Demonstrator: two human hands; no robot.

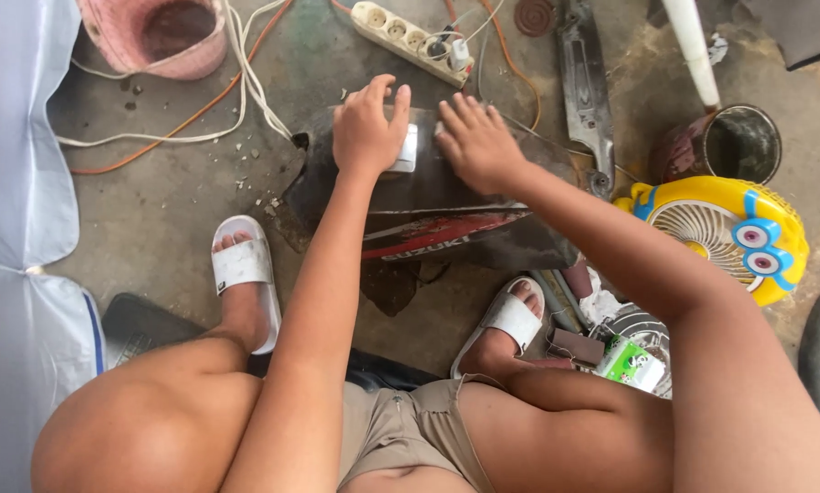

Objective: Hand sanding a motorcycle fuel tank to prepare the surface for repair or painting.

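Observation:
A dark motorcycle body panel (446,228) with a red stripe lies on the concrete floor between my feet. My left hand (366,128) rests on its far end, fingers curled over a small white block (406,151). Just to the right of that block, my right hand (476,141) presses flat on the panel with its fingers spread. Whether the left hand grips the block or only covers it cannot be told.
A white power strip (408,38) with cables lies beyond the panel. A pink bucket (159,35) stands at the top left, a dark tin (734,144) and a yellow cartoon fan (729,233) at the right. Blue fabric (13,183) fills the left edge.

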